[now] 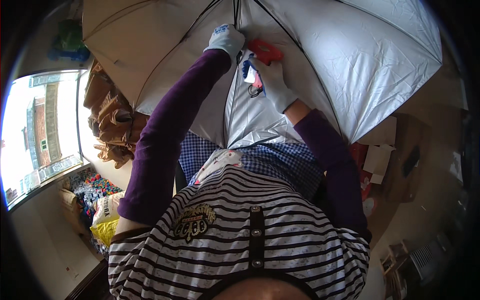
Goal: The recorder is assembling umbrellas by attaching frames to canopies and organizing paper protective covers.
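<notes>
An open umbrella [360, 75] with a silver-grey inner side and thin black ribs spreads in front of me, its inside facing me. My left hand [227, 41], in a white and blue work glove, is closed at the dark ribs near the umbrella's middle. Just to its right, my gloved right hand [272, 80] is closed around a red tool [265, 50]. Red also shows below the fingers, with a small black ring [255, 91] hanging there. The glove hides the tool's middle, so its exact kind is unclear.
Crumpled brown paper [112, 122] is heaped at the left, beside a bright window [47, 130]. Below it lie a yellow and white bag [106, 217] and many small colourful pieces [100, 187]. Cardboard boxes [400, 155] stand at the right; a wooden rack [397, 260] is lower right.
</notes>
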A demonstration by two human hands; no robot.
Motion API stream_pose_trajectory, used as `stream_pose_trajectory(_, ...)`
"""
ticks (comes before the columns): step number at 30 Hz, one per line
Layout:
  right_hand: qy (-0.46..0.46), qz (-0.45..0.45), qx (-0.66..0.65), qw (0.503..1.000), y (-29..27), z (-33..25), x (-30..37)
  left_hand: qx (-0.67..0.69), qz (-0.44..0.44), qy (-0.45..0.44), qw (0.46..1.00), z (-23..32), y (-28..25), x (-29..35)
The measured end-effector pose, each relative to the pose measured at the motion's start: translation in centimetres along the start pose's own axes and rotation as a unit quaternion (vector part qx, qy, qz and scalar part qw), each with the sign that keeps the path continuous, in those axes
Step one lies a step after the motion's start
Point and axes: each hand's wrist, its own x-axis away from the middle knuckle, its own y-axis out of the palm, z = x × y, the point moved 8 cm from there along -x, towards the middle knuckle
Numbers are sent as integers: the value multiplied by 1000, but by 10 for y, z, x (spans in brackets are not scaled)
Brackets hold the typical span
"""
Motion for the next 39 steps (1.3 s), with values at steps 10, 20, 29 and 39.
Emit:
stream_pose_trajectory(10, 31, 100, 112, 988, 4, 12, 20, 84, -138, 36, 986, -9, 19, -15)
stream_pose_trajectory(20, 114, 13, 56, 992, 3, 40, 20, 118, -165, -7, 979, -11, 23, -18)
stream_pose_trajectory(29, 248, -42, -173, 952, 13, 40, 24, 153, -206, 52, 965, -3, 16, -11)
stream_pose_trajectory(39, 272, -136, -206, 930, 17, 48, 14, 56, -187, 274, 942, 19, 15, -7)
